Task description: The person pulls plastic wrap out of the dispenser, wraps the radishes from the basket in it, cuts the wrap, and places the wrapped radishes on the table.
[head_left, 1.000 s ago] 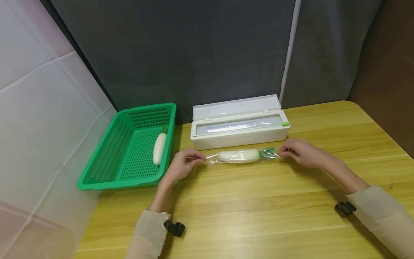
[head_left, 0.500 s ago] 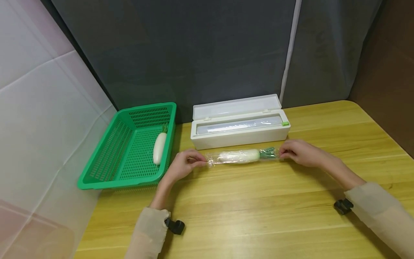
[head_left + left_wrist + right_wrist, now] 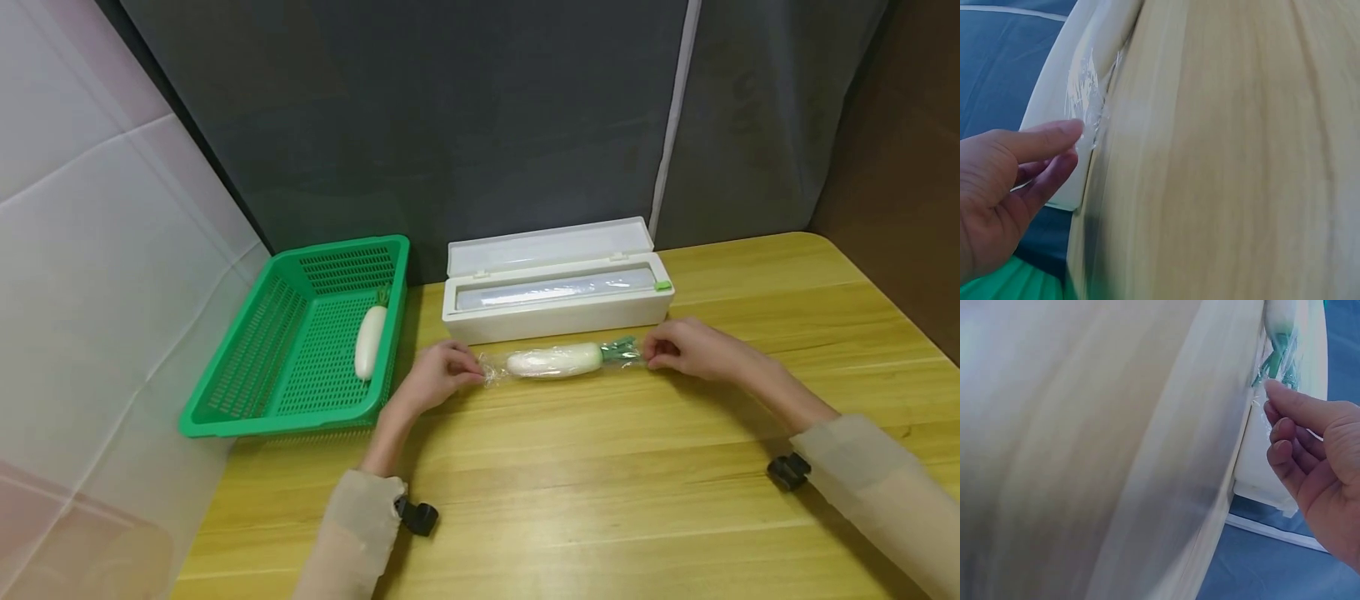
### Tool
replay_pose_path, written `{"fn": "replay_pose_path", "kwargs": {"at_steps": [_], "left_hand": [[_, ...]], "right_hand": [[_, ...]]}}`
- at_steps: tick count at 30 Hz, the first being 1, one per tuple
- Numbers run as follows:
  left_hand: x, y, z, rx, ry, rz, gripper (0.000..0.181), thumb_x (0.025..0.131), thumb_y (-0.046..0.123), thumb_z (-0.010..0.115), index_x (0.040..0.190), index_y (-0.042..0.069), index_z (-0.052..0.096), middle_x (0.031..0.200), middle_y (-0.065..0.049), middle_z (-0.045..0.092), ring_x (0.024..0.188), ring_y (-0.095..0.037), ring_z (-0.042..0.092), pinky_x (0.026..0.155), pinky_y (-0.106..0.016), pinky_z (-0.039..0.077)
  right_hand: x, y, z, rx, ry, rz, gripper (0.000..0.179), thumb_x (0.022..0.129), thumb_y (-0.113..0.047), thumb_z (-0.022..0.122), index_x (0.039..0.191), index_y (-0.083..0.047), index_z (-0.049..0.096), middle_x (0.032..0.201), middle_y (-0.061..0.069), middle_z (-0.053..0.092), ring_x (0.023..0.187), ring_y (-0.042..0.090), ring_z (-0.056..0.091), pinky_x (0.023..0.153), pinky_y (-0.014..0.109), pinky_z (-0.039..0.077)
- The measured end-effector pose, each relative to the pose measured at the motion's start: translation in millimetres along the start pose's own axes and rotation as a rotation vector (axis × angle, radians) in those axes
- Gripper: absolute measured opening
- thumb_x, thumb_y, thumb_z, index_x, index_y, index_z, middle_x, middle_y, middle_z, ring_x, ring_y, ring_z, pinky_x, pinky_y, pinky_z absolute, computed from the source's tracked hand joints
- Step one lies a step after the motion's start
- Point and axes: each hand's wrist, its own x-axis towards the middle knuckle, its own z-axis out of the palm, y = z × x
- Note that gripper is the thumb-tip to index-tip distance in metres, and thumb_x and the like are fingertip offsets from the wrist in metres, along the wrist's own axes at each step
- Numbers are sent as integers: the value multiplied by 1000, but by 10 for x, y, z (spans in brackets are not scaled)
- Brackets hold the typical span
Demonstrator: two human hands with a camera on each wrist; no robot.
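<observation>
A white radish (image 3: 555,361) with green leaf stalks lies crosswise on the table, wrapped in clear plastic wrap (image 3: 493,369) that sticks out past both ends. At its left, my left hand (image 3: 442,375) pinches the loose end of the wrap between thumb and fingers. My right hand (image 3: 693,350) pinches the wrap's other end, beyond the leaf stalks (image 3: 1282,359), with its remaining fingers curled in the right wrist view. Just behind the radish stands a white wrap dispenser box (image 3: 558,318), lid raised, a roll of film (image 3: 555,290) inside.
A green plastic basket (image 3: 277,429) stands on the left, with another white radish (image 3: 370,343) lying along its right side. Dark cloth (image 3: 450,125) hangs behind the wooden table (image 3: 570,500). A white panel borders the left side.
The wrap at the left end has gone from a taut twist to a crumpled, gathered end. Both hands have shifted slightly inward, toward the radish.
</observation>
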Motion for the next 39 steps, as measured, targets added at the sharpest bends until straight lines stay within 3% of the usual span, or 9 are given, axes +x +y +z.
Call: {"fn": "replay_pose_path", "kwargs": {"at_steps": [8, 12, 17, 23, 27, 32, 35, 39], "left_hand": [[46, 61, 38, 73, -7, 12, 4, 86, 7, 80, 83, 4, 80, 94, -6, 66, 92, -22, 62, 82, -37, 53], [46, 68, 51, 84, 13, 22, 5, 88, 9, 79, 86, 4, 80, 93, -5, 68, 90, -21, 63, 81, -36, 55], [19, 88, 33, 39, 34, 15, 10, 93, 10, 74, 93, 1, 79, 95, -9, 72, 90, -24, 67, 81, -38, 57], [1, 78, 0, -8, 77, -15, 15, 98, 10, 67, 105, 0, 76, 99, -11, 75, 92, -24, 69, 82, -40, 56], [8, 70, 3, -1, 104, -16, 14, 97, 9, 68, 106, 2, 75, 98, -9, 75, 87, -21, 68, 77, -36, 55], [25, 102, 31, 35, 152, 30, 10, 92, 5, 73, 100, 0, 76, 91, -10, 73, 81, -23, 66, 72, -36, 56], [43, 124, 56, 46, 172, 57, 14, 88, 3, 76, 102, -1, 75, 97, -13, 73, 89, -28, 69, 78, -41, 58], [78, 148, 94, 45, 135, 59, 26, 90, 9, 77, 115, 0, 74, 114, -14, 72, 109, -31, 66, 93, -45, 53]], "right_hand": [[41, -15, 9, -2, 13, 58, 15, 89, -1, 75, 84, -10, 64, 77, -4, 59, 70, 12, 51, 62, 27, 46], [53, -23, 17, -21, 25, 42, 17, 87, 1, 75, 84, -10, 63, 77, -5, 58, 71, 11, 52, 63, 27, 46], [32, -27, -1, -17, 29, 2, 15, 87, 2, 76, 85, -9, 65, 79, -5, 60, 72, 11, 53, 66, 29, 49], [-19, -45, -111, 14, 19, 73, 6, 94, -5, 70, 90, -8, 68, 79, -4, 61, 73, 13, 52, 67, 31, 47], [-14, -64, -175, -24, 82, 64, 6, 96, -4, 66, 91, -4, 70, 80, -2, 62, 73, 14, 53, 67, 33, 48], [31, -102, -183, -52, 155, 46, 3, 95, -7, 70, 96, -4, 70, 87, 1, 66, 81, 16, 59, 73, 39, 51], [65, -124, -163, -39, 168, 38, 12, 94, -10, 73, 104, -4, 72, 95, 4, 69, 87, 21, 64, 78, 43, 53], [105, -135, -126, -14, 150, 27, 27, 93, -13, 75, 116, -1, 70, 110, 12, 71, 99, 29, 66, 88, 50, 53]]}}
